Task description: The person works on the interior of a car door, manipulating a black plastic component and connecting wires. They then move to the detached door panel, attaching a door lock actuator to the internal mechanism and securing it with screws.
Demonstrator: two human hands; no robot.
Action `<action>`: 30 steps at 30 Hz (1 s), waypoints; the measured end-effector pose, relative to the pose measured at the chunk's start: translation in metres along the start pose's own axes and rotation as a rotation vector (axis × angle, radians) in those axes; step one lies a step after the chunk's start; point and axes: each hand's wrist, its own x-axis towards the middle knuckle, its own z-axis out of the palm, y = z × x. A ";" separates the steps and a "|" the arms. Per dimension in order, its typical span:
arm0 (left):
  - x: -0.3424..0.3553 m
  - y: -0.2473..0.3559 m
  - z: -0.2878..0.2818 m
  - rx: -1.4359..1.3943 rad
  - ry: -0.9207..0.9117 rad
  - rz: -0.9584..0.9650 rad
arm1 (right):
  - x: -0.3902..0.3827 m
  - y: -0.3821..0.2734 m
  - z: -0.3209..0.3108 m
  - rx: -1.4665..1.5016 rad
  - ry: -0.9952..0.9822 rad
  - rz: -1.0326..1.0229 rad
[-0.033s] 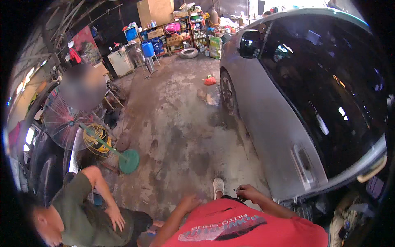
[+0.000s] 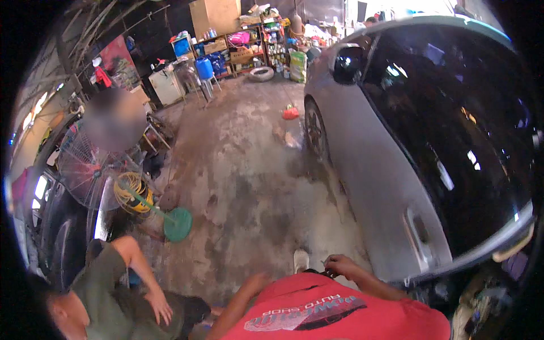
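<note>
I stand next to a grey car on my right, wearing a red T-shirt. My right hand is at my waist, near the car's side, with the fingers closed. A small thin thing pokes out at its fingertips, too small to name. On the other side of my waist is my left hand, smeared by motion, and its fingers do not show clearly. Nothing can be made out in it. One light-coloured shoe shows on the floor between my hands.
Another person in a dark green shirt sits at the lower left. Beyond stand a large fan with a green base and a yellow coiled hose. Shelves, a tyre and a red bag lie farther off.
The view has shifted slightly, so the car and the floor sit a little lower in the picture. Both my hands stay near my waist.
</note>
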 end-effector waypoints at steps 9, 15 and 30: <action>0.009 -0.238 -0.134 -0.225 0.050 -0.916 | 0.204 -0.324 -0.027 -0.454 -0.094 -0.260; 0.106 -0.248 -0.187 -0.362 0.028 -0.986 | 0.384 -0.404 -0.057 -0.346 0.042 -0.231; 0.556 -0.287 -0.759 -0.324 0.556 -0.548 | 0.595 -0.372 -0.270 -0.290 0.270 0.652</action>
